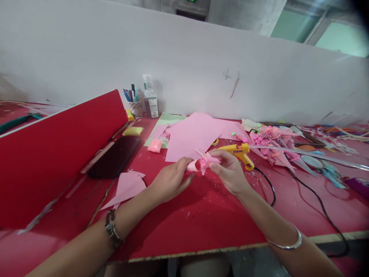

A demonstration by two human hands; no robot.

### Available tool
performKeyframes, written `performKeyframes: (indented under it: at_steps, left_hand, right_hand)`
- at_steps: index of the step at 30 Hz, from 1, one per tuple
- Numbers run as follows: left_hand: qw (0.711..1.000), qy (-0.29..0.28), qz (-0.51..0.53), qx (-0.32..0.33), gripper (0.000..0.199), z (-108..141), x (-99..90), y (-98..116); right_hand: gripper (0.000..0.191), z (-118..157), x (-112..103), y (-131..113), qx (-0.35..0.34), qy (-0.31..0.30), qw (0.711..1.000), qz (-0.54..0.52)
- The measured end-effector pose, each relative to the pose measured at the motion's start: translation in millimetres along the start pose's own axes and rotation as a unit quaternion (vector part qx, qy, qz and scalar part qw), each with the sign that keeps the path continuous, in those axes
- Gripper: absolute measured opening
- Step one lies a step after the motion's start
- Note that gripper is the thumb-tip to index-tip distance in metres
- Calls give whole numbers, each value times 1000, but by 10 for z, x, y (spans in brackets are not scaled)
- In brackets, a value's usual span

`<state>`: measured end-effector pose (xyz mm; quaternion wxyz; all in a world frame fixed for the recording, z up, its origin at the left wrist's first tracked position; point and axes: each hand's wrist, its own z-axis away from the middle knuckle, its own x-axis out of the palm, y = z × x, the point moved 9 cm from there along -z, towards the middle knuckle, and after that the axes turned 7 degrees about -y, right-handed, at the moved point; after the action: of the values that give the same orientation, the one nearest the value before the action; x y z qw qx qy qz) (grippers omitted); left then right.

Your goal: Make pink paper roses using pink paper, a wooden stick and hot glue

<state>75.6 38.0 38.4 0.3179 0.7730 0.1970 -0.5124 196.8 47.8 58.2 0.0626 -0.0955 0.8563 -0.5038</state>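
Note:
My left hand (173,179) pinches a small rolled pink paper tube (193,166) above the red table. Close against the tube's right end, my right hand (227,169) grips a folded pink paper flower (206,161) between thumb and fingers. A thin pale stick (200,153) pokes up from the flower's left side. Whether tube and flower are joined I cannot tell. Just beyond my right hand lies a yellow glue gun (239,152) with a clear glue stick (308,153) in its back. Large pink paper sheets (190,134) spread behind my hands.
A red panel (63,150) stands at left beside a dark phone (115,156). Pink scraps (129,186) lie near my left forearm. At the back are a pen cup (135,109) and a bottle (151,98). Pink paper cones (276,144) and a black cord (323,206) occupy the right.

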Motion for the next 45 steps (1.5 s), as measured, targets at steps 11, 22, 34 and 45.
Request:
performKeyframes:
  at_steps: [11, 22, 34, 45]
  left_hand:
    - [999, 14, 49, -14, 35, 21, 16, -41]
    - [977, 15, 212, -12, 25, -11, -26, -17]
    - [937, -30, 347, -22, 22, -18, -4, -10]
    - [950, -50, 307, 6, 29, 0, 43, -19]
  right_hand:
    - [14, -12, 80, -132, -35, 0, 995, 90]
    - [14, 0, 165, -139, -52, -30, 987, 146]
    - [14, 18, 284, -189, -43, -99, 975, 195]
    - [11, 18, 298, -288, -64, -99, 968, 222]
